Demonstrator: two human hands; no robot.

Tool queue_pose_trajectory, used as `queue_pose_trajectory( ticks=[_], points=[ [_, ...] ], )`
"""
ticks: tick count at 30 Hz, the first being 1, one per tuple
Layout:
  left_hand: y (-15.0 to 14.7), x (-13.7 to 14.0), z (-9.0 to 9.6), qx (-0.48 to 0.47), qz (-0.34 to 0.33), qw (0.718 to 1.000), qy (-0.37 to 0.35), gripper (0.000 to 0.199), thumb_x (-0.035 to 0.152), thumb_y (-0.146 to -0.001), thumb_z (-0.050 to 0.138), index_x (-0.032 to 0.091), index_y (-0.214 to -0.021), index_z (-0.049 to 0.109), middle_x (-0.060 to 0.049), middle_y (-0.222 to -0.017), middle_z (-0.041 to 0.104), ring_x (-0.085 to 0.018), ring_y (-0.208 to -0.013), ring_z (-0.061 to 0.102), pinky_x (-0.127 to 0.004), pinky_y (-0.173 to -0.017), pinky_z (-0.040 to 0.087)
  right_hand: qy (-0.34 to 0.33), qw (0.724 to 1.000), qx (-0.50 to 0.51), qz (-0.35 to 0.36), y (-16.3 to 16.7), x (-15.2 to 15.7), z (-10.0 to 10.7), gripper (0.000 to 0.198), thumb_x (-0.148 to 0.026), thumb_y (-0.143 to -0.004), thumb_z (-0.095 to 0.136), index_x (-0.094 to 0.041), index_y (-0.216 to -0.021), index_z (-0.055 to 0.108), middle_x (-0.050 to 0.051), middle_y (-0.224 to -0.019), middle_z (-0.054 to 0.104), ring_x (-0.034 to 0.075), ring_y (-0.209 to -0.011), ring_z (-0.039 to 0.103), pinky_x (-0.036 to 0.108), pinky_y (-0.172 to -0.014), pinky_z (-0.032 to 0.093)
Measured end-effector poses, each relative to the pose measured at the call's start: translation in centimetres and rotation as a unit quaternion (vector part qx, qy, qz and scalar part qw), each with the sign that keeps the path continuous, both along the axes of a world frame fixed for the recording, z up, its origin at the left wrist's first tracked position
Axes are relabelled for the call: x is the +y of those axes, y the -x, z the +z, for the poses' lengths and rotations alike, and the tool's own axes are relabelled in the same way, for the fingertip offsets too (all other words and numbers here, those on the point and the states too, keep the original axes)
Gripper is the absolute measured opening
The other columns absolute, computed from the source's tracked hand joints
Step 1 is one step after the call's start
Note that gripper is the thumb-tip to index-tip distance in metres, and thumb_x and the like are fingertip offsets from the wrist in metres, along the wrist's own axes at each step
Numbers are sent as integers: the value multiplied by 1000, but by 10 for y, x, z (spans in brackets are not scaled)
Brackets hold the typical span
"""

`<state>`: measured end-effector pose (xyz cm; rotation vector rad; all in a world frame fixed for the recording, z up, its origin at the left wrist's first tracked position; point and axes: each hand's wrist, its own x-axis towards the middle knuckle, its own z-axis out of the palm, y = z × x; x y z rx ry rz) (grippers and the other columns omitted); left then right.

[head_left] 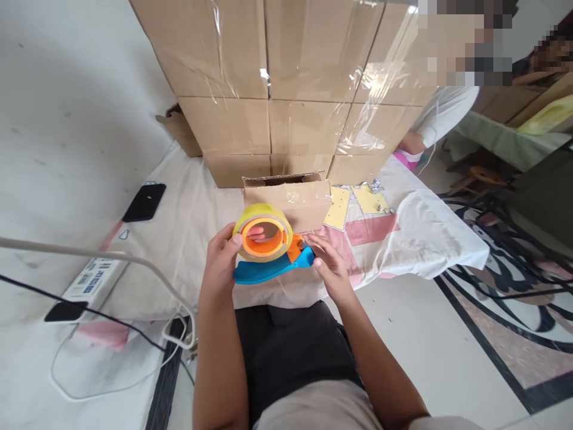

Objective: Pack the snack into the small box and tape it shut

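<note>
My left hand (224,260) grips a tape dispenser (268,270) with a blue handle and orange core; a yellowish roll of clear tape (262,222) sits on it, and my fingers reach through the roll's middle. My right hand (329,263) holds the dispenser's front end by the orange part, fingers on the blue tip. Just beyond the dispenser stands a small open cardboard box (290,200) on a white and pink cloth (421,233).
A tall stack of taped cardboard boxes (290,83) fills the back. A black phone (144,202) lies at the left, a power strip (92,278) with cables nearer me. Yellow sticker sheets (353,203) lie beside the small box. Another person in white (443,113) sits behind at the right.
</note>
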<state>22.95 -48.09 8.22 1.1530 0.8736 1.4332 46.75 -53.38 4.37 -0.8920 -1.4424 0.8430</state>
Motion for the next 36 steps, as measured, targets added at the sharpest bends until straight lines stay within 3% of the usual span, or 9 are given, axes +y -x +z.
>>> queue_pose_trajectory(
  ticks=[2,6,10,15,20,28,32,36],
  points=[
    [9,0,-3,-10,16,1000,-9,37,51,-82,75,19,-102,78,-5,-97,78,-26,-97,73,-33,-86,58,0,1000,-18,-7,1,2,2,31,-40,-103,60,-33,-132,66,10,-131,67,24,-123,67,43,-99,61],
    [23,2,-8,-30,-2,999,-19,43,54,-82,75,16,-100,78,-7,-93,77,-26,-93,72,-33,-80,58,-72,990,-122,0,4,5,15,31,-22,-105,54,-32,-131,67,9,-118,71,21,-111,70,39,-90,62],
    [32,7,-16,-48,-1,999,0,44,56,-79,78,16,-97,78,-8,-90,77,-26,-90,73,-33,-75,59,-201,955,-217,-14,8,12,23,38,-8,-100,57,-31,-127,69,9,-117,68,20,-106,69,35,-80,61],
    [37,7,-22,-82,18,996,6,46,57,-79,78,14,-93,78,-10,-87,76,-29,-92,73,-39,-85,60,-304,900,-293,-113,12,19,23,39,-1,-94,60,-29,-119,69,7,-106,62,17,-87,64,31,-66,54],
    [50,7,-23,-64,27,998,1,48,59,-79,76,14,-96,79,-8,-81,74,-27,-85,73,-37,-78,60,-318,875,-313,-188,17,18,23,36,-3,-93,61,-30,-116,70,5,-95,55,16,-81,58,29,-64,50],
    [76,-11,-15,-13,31,999,-39,30,49,-81,75,20,-88,80,-4,-76,70,-20,-69,63,-31,-64,54,-337,861,-341,-172,6,15,24,46,-3,-94,57,-34,-126,66,4,-89,52,17,-75,56,32,-62,47],
    [84,-20,-8,16,4,999,-44,38,53,-74,80,20,-93,80,-4,-73,68,-18,-62,58,-29,-58,49,-344,855,-365,-133,-1,-1,23,46,-2,-92,59,-32,-125,67,2,-83,51,17,-71,54,32,-60,46],
    [84,-19,-10,47,-43,997,-32,45,56,-73,81,18,-96,78,-3,-73,67,-18,-63,57,-29,-62,49,-356,835,-395,-144,-14,-12,20,42,2,-89,60,-29,-117,68,2,-81,51,17,-71,52,32,-59,46]
  ],
)
